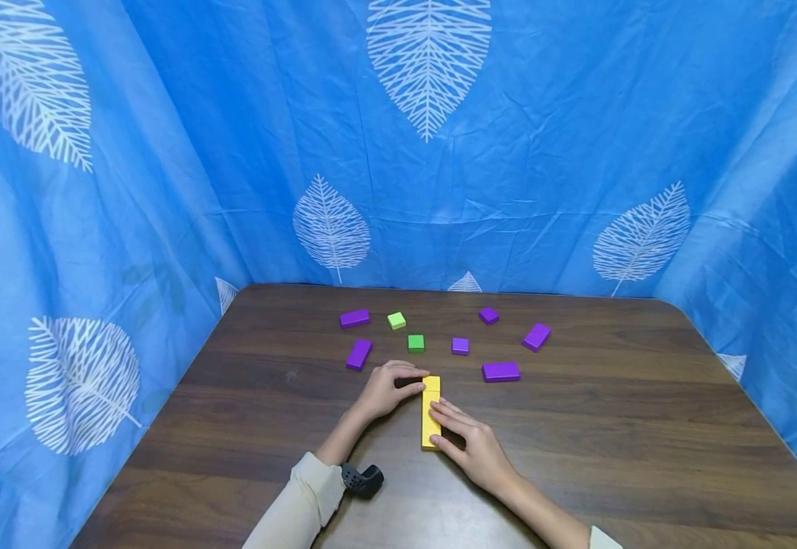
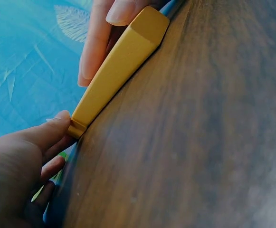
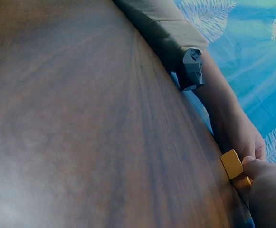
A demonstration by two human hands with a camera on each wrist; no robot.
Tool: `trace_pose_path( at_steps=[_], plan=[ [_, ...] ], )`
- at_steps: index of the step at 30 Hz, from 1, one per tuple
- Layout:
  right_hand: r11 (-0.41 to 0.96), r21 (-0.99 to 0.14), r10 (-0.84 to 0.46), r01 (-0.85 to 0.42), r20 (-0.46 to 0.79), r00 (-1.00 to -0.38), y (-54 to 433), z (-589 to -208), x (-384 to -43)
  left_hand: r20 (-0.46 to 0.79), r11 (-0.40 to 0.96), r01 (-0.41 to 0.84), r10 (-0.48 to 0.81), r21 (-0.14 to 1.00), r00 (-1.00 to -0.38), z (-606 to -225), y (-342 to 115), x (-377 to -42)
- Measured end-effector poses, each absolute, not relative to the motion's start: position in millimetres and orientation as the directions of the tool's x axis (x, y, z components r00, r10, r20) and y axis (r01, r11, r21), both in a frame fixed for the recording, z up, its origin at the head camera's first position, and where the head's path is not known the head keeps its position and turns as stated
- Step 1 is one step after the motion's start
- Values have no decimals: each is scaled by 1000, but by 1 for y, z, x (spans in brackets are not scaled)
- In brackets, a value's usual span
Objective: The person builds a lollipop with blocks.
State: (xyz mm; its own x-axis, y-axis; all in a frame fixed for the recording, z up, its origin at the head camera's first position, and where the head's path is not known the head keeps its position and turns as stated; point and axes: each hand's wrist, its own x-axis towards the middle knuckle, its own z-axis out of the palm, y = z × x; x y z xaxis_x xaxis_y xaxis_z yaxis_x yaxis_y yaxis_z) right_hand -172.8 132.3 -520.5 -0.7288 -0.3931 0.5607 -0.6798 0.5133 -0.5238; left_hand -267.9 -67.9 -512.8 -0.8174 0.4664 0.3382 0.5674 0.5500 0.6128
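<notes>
A long yellow block (image 1: 430,421) lies lengthwise on the table, with a small yellow block (image 1: 432,383) touching its far end. My left hand (image 1: 386,393) pinches the small block by thumb and index finger. Its thumb shows on that block at the lower left of the left wrist view. My right hand (image 1: 475,448) rests its thumb and nearly straight fingertips along the right edge and top of the long block. The left wrist view shows the near end face of the long block (image 2: 123,59). In the right wrist view my right hand (image 3: 271,190) hides much of the yellow pieces.
Beyond the hands lie several purple blocks, among them a long one (image 1: 501,372) at right and another (image 1: 359,355) at left. A green block (image 1: 416,343) and a light green block (image 1: 396,321) sit between them. A blue leaf-patterned curtain (image 1: 528,152) surrounds the wooden table (image 1: 645,427).
</notes>
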Motion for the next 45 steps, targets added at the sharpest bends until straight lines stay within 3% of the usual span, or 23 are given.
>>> trace_pose_path(
  at_steps=[13, 16, 20, 23, 30, 37, 45],
  plan=[
    [506, -537, -331, -675, 601, -727, 138, -522, -176, 382, 532, 563, 418, 633, -824, -511, -65, -266],
    [514, -532, -299, -673, 624, -722, 140, -523, -182, 479, 516, 583, 334, 628, -812, -509, -67, -268],
    [530, -537, -291, -656, 611, -736, 139, -522, -190, 643, 536, 614, 163, 579, -748, -507, -81, -276],
    [537, -551, -314, -639, 572, -757, 137, -521, -194, 699, 580, 586, 40, 566, -714, -507, -98, -282],
    [538, -554, -364, -635, 527, -768, 134, -518, -197, 619, 656, 422, -88, 626, -780, -508, -129, -283],
    [532, -534, -402, -657, 524, -751, 136, -521, -196, 544, 720, 322, -91, 614, -834, -512, -133, -277],
    [542, -535, -393, -647, 520, -759, 137, -521, -193, 519, 760, 271, -101, 591, -849, -513, -133, -273]
  ],
)
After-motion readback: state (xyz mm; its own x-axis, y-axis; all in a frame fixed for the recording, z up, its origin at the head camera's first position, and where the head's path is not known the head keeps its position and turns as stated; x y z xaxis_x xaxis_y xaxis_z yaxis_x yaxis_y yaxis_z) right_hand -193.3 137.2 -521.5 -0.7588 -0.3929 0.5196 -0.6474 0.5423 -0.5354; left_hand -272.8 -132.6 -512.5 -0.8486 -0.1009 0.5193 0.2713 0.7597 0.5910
